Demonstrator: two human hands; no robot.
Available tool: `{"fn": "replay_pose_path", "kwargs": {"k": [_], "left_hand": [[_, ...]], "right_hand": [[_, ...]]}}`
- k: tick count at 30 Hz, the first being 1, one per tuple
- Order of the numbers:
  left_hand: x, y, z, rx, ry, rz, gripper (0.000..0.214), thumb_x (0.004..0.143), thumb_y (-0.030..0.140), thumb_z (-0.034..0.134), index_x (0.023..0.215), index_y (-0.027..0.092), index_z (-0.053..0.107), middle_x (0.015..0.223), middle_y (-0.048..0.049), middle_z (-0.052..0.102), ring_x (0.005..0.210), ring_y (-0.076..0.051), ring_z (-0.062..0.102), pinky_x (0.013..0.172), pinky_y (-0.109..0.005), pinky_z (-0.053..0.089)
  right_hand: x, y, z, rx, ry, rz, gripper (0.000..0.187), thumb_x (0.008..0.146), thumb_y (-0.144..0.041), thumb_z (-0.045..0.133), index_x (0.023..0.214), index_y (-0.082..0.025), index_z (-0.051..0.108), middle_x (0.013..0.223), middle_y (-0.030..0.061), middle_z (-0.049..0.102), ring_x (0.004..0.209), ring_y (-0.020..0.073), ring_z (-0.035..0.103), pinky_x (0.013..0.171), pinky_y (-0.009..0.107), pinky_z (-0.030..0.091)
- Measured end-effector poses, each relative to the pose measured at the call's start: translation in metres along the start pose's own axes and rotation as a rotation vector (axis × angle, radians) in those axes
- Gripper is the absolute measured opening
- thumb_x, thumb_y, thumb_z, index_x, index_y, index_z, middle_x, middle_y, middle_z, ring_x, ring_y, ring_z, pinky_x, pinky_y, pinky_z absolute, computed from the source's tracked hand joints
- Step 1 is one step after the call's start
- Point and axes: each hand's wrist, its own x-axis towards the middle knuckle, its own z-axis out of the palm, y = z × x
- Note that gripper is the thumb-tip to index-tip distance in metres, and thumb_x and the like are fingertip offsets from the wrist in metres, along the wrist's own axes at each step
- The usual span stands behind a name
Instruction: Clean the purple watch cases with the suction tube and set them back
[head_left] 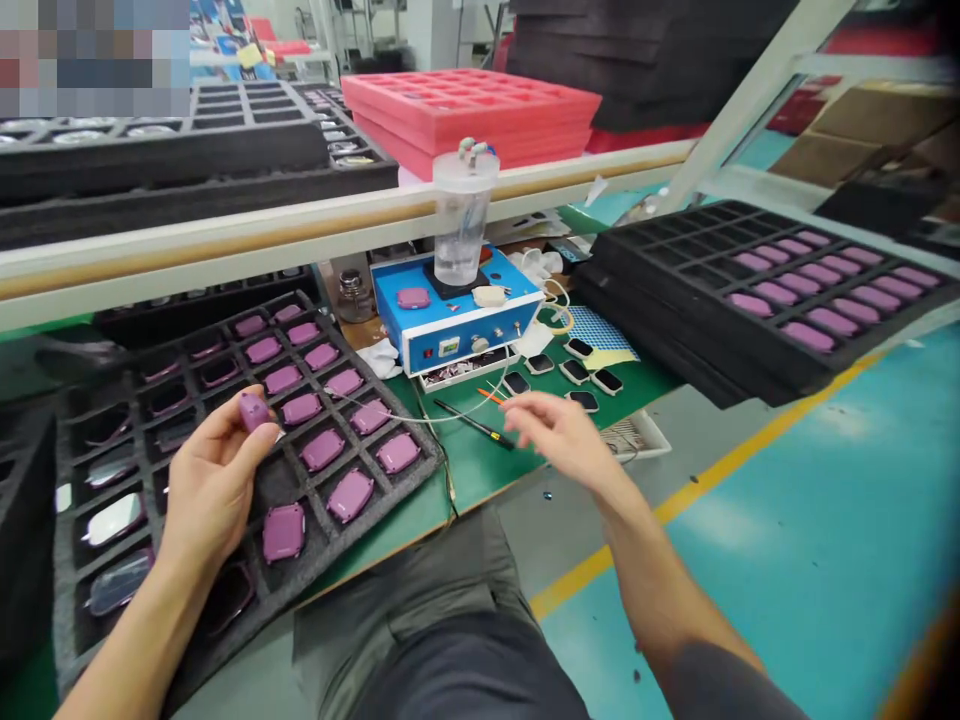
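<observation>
My left hand (pixel 214 480) pinches a small purple watch case (pixel 253 408) between thumb and fingers, above a black foam tray (pixel 322 572). Purple cases fill the tray's right-hand compartments, one of them a purple case (pixel 283 532) near my wrist; shiny glass-like pieces lie in compartments on the left. My right hand (pixel 559 430) hovers over the green bench edge, fingers stretched forward and holding nothing visible. Just left of its fingertips lie a black pen-like tool (pixel 472 424) and an orange stick (pixel 491 397). A thin clear tube (pixel 420 419) curves between the tray and the right hand.
Behind the bench stands a blue machine box (pixel 390 325) carrying a clear cup (pixel 459 230) of liquid. Several watch bodies (pixel 540 363) lie right of it. A stacked black foam tray (pixel 652 315) with purple cases is at the right. Red foam trays (pixel 472 125) rest on the shelf.
</observation>
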Motion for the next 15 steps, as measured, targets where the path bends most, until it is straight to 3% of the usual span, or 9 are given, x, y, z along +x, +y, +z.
{"fn": "replay_pose_path", "kwargs": {"k": [1, 3, 5, 9, 12, 15], "left_hand": [[-0.001, -0.001, 0.001, 0.003, -0.007, -0.017, 0.065, 0.062, 0.026, 0.092, 0.122, 0.017, 0.069, 0.112, -0.0014, 0.072, 0.095, -0.005, 0.064, 0.089, -0.01, 0.051], [-0.002, -0.002, 0.001, 0.002, -0.03, -0.047, 0.065, 0.062, 0.027, 0.092, 0.122, 0.016, 0.069, 0.107, -0.0023, 0.073, 0.097, -0.007, 0.066, 0.091, -0.012, 0.052], [-0.002, -0.002, 0.0, 0.005, -0.044, -0.074, 0.061, 0.063, 0.029, 0.092, 0.117, 0.015, 0.07, 0.104, -0.0038, 0.074, 0.098, -0.009, 0.068, 0.091, -0.014, 0.052], [-0.002, -0.001, -0.005, -0.024, -0.061, -0.066, 0.054, 0.062, 0.028, 0.092, 0.109, 0.015, 0.069, 0.098, -0.0029, 0.072, 0.094, -0.01, 0.068, 0.087, -0.015, 0.053], [-0.005, 0.0, -0.008, -0.093, -0.085, -0.056, 0.059, 0.064, 0.029, 0.091, 0.117, 0.02, 0.066, 0.097, -0.0014, 0.07, 0.094, -0.011, 0.069, 0.085, -0.017, 0.054], [-0.011, 0.0, -0.009, -0.169, -0.174, -0.153, 0.056, 0.073, 0.034, 0.085, 0.124, 0.021, 0.063, 0.106, -0.0052, 0.071, 0.095, -0.014, 0.07, 0.078, -0.018, 0.055]], "right_hand": [[0.004, 0.015, -0.003, -0.221, 0.16, 0.061, 0.03, 0.1, -0.036, 0.05, 0.111, -0.018, 0.071, 0.098, 0.006, 0.073, 0.082, 0.0164, 0.068, 0.075, 0.029, 0.053], [0.015, 0.037, -0.001, -0.412, 0.248, 0.141, 0.024, 0.098, -0.031, 0.054, 0.109, -0.017, 0.071, 0.105, 0.0081, 0.071, 0.091, 0.0213, 0.067, 0.079, 0.033, 0.049], [0.023, 0.047, 0.006, -0.505, 0.224, 0.185, 0.02, 0.097, -0.03, 0.058, 0.105, -0.017, 0.071, 0.105, 0.009, 0.069, 0.094, 0.0245, 0.065, 0.075, 0.033, 0.045], [0.029, 0.042, 0.017, -0.652, 0.162, 0.218, 0.019, 0.099, -0.027, 0.053, 0.101, -0.018, 0.069, 0.105, 0.0111, 0.066, 0.101, 0.0273, 0.062, 0.072, 0.033, 0.041], [0.028, 0.04, 0.018, -0.731, 0.117, 0.197, 0.024, 0.1, -0.021, 0.045, 0.102, -0.014, 0.068, 0.106, 0.0161, 0.065, 0.107, 0.032, 0.059, 0.078, 0.037, 0.043], [0.021, 0.052, 0.011, -0.769, 0.09, 0.162, 0.026, 0.097, -0.016, 0.04, 0.097, -0.01, 0.066, 0.101, 0.0217, 0.066, 0.105, 0.037, 0.06, 0.085, 0.044, 0.045]]}}
